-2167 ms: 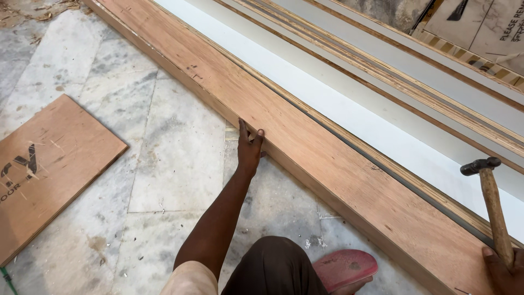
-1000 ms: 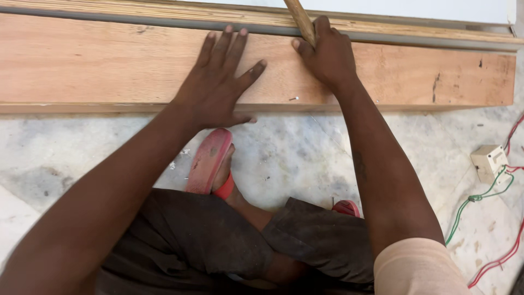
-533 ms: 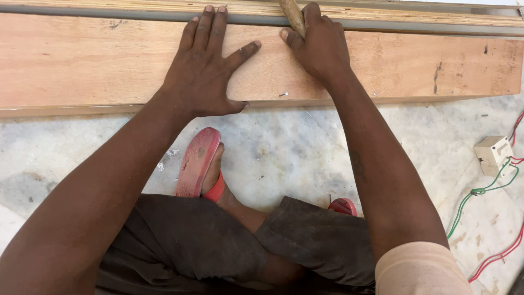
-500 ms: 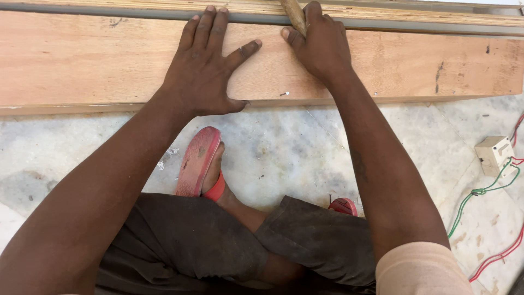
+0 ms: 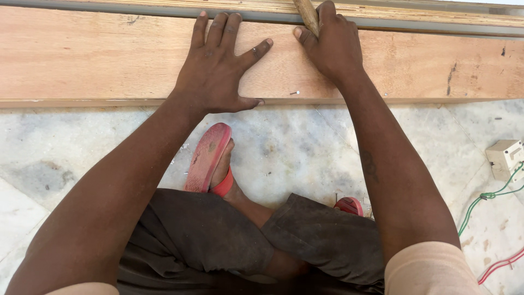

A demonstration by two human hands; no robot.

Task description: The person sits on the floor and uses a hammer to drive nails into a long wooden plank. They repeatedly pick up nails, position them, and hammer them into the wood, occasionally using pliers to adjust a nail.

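Observation:
My left hand point(image 5: 221, 68) lies flat, fingers spread, on a long light wooden plank point(image 5: 87, 57) that runs across the floor in front of me. My right hand point(image 5: 335, 46) is closed around the wooden handle point(image 5: 307, 16) of a hammer; its head is out of view above the frame. A small nail point(image 5: 295, 93) lies on the plank between the two hands, near its front edge.
Behind the plank run a grey strip point(image 5: 426, 26) and more wooden boards point(image 5: 415, 12). The floor is marble tile point(image 5: 295, 153). My feet wear red sandals point(image 5: 206, 158). A white electrical box point(image 5: 506, 158) with green and red wires point(image 5: 480, 199) lies at the right.
Since 2.2 s ago my view swung to face the plank squarely and both hands came onto it. Over the last second the hands shifted slightly up in the view.

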